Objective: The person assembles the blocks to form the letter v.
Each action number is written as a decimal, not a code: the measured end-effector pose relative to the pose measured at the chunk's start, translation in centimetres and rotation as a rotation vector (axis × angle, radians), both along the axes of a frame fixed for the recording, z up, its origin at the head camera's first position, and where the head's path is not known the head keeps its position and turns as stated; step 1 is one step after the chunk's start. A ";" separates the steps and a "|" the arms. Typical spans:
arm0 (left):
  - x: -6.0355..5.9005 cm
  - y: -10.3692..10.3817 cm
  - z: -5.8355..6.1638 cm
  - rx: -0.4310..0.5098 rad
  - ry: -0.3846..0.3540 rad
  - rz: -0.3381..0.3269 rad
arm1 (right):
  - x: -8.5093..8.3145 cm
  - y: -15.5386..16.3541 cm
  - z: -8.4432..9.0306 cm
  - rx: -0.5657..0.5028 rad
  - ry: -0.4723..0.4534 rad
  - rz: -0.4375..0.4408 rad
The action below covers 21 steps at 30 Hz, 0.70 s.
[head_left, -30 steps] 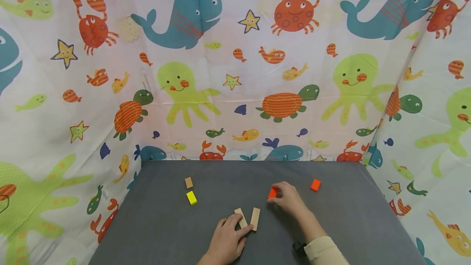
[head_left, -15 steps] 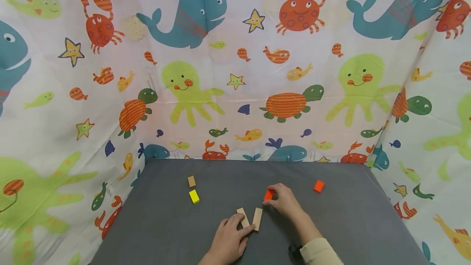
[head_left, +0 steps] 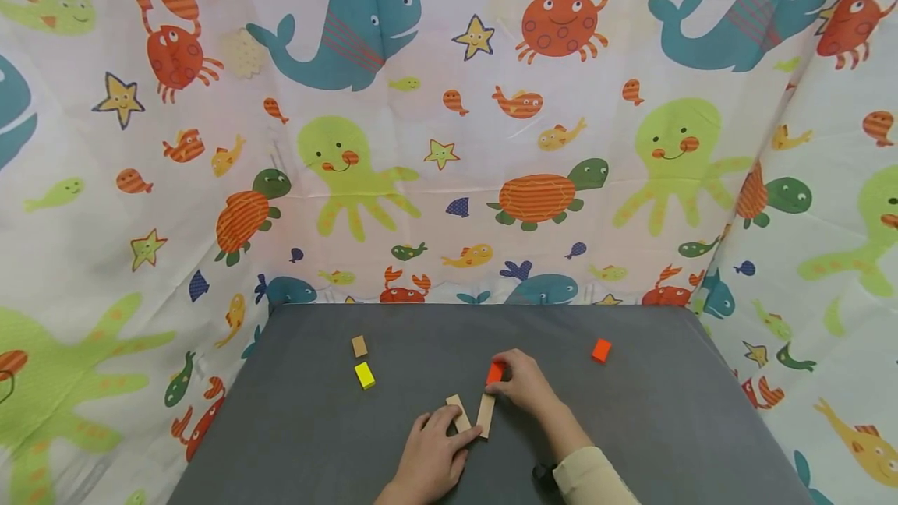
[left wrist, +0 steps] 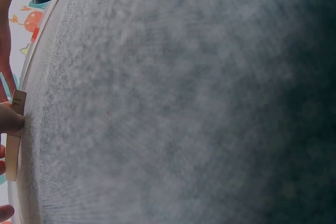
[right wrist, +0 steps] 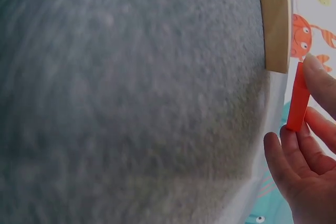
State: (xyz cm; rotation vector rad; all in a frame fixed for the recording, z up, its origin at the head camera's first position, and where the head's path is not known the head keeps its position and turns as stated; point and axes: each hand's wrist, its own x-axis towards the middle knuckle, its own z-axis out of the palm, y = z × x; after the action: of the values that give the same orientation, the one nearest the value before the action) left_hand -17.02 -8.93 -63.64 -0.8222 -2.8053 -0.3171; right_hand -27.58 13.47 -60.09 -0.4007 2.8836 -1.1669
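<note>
My right hand (head_left: pixel 521 386) pinches a small orange block (head_left: pixel 494 372) just above the far end of a plain wooden block (head_left: pixel 486 415) that lies on the grey table (head_left: pixel 666 427). In the right wrist view the orange block (right wrist: pixel 298 98) stands on end between my fingers (right wrist: pixel 320 85), close to the wooden block (right wrist: pixel 275 22). My left hand (head_left: pixel 433 454) rests its fingers on a second wooden block (head_left: pixel 458 414), tilted beside the first. The left wrist view shows a wooden block (left wrist: pixel 14 135) edge-on with a fingertip (left wrist: pixel 9 119) on it.
A tan cube (head_left: pixel 359 346) and a yellow block (head_left: pixel 364 375) lie at the left of the table. Another orange block (head_left: pixel 600 350) lies at the right. A sea-animal curtain (head_left: pixel 449 123) walls in the back and both sides.
My right hand has carried the orange block leftward and nearer, from right of the wooden pair to the far end of the right-hand wooden block. The left hand has stayed put.
</note>
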 end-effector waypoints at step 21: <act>0.0 0.3 0.2 0.001 -0.029 0.017 | 0.2 -0.2 -0.4 0.016 -0.049 0.062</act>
State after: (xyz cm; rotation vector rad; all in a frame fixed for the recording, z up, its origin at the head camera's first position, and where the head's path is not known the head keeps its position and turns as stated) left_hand -16.99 -8.61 -63.46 -0.7997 -2.8373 -0.3309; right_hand -27.40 13.24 -60.46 -0.4506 2.8153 -1.1281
